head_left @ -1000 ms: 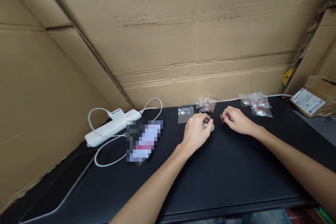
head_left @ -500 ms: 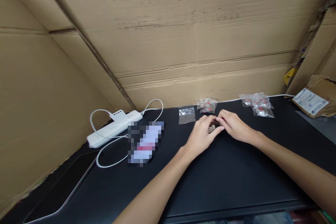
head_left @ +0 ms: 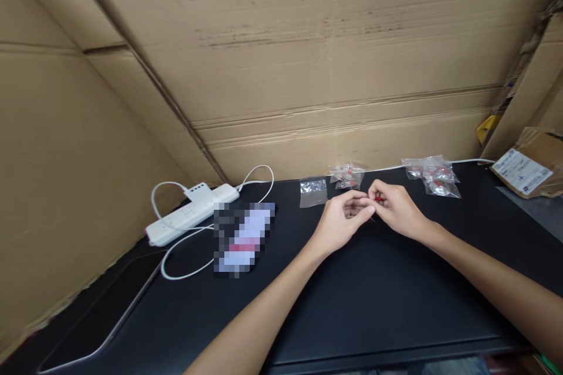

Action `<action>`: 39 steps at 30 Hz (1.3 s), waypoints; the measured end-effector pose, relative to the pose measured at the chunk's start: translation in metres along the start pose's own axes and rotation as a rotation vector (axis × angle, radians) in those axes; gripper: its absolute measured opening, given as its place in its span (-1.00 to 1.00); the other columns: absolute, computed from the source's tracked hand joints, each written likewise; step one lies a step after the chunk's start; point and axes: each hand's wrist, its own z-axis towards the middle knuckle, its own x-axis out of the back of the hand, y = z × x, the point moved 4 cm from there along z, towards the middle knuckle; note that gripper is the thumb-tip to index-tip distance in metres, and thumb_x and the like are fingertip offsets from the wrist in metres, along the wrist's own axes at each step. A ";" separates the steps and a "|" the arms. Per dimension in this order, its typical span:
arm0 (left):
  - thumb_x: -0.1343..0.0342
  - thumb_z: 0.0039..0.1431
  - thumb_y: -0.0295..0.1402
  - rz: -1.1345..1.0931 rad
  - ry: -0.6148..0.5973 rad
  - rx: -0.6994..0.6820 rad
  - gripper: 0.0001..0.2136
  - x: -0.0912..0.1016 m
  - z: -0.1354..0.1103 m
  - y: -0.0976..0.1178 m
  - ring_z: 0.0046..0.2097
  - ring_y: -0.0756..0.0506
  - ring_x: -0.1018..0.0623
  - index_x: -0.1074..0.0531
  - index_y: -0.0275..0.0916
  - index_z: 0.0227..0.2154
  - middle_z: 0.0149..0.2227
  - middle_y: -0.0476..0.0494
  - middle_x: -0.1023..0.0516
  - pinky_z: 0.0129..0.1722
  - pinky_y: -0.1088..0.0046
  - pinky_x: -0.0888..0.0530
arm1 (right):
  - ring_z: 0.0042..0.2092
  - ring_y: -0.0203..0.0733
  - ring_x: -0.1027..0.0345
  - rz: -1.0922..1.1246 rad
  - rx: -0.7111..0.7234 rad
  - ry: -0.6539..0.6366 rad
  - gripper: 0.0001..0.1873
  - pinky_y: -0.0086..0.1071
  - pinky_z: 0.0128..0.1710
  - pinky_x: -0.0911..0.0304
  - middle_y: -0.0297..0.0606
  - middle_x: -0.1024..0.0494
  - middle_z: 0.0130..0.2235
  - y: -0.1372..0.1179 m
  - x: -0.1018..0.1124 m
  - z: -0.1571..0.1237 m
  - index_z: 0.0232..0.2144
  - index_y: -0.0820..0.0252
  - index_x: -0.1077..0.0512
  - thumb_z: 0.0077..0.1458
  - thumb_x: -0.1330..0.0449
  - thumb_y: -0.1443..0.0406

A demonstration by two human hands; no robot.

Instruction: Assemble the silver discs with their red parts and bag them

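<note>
I recorded the right hand (head_left: 398, 211) pinching a red part (head_left: 379, 199); the left hand's (head_left: 338, 224) fingers were curled, their hold undeterminable.

A: "Your left hand (head_left: 343, 220) and right hand (head_left: 396, 206) meet at the fingertips over the black table (head_left: 396, 304). What are you holding?"
B: "You pinch a small red piece (head_left: 379, 199) in your right; your left's curled fingers hide too much to tell."
A: "And around you?"
B: "A clear bag (head_left: 347, 176) with red bits sits just behind your hands, a white power strip (head_left: 193, 215) off left."
</note>
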 end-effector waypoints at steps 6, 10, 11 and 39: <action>-0.29 0.03 -0.37 -0.260 0.001 0.131 -0.74 -0.001 0.004 -0.007 -0.36 -0.07 -0.60 -0.45 -0.36 -0.22 -0.27 -0.22 -0.57 -0.35 0.37 -0.58 | -0.55 -0.33 -0.28 0.371 -0.186 0.013 -0.78 -0.45 -0.55 -0.18 -0.41 -0.37 -0.56 0.008 -0.004 0.001 -0.48 0.17 -0.29 0.06 -0.27 0.24; -0.27 -0.05 -0.50 -0.241 0.120 0.210 -0.78 0.004 0.005 -0.008 -0.45 -0.05 -0.58 -0.45 -0.37 -0.28 -0.37 -0.15 -0.56 -0.45 0.42 -0.58 | -0.60 -0.44 -0.09 0.730 -0.312 0.175 -0.68 -0.52 -0.64 0.00 -0.46 -0.27 -0.58 0.011 0.004 0.007 -0.50 0.19 -0.29 -0.02 -0.36 0.18; -0.26 -0.06 -0.54 -0.230 0.145 0.219 -0.78 0.006 0.005 -0.008 -0.46 -0.04 -0.58 -0.46 -0.36 -0.29 -0.39 -0.13 -0.55 -0.47 0.43 -0.57 | -0.60 -0.46 -0.04 0.832 -0.367 0.203 -0.70 -0.54 -0.65 0.06 -0.47 -0.24 -0.58 0.013 0.007 0.008 -0.48 0.20 -0.31 -0.02 -0.36 0.20; -0.16 0.15 -0.35 0.199 0.257 0.042 -0.84 0.024 0.006 0.000 -0.27 -0.09 -0.59 -0.50 -0.27 -0.22 -0.27 -0.17 -0.58 -0.27 0.36 -0.55 | -0.61 -0.38 -0.03 -0.037 -0.289 -0.152 -0.74 -0.43 -0.59 0.07 -0.45 -0.20 -0.66 0.047 0.016 0.010 -0.52 0.21 -0.49 0.09 -0.20 0.17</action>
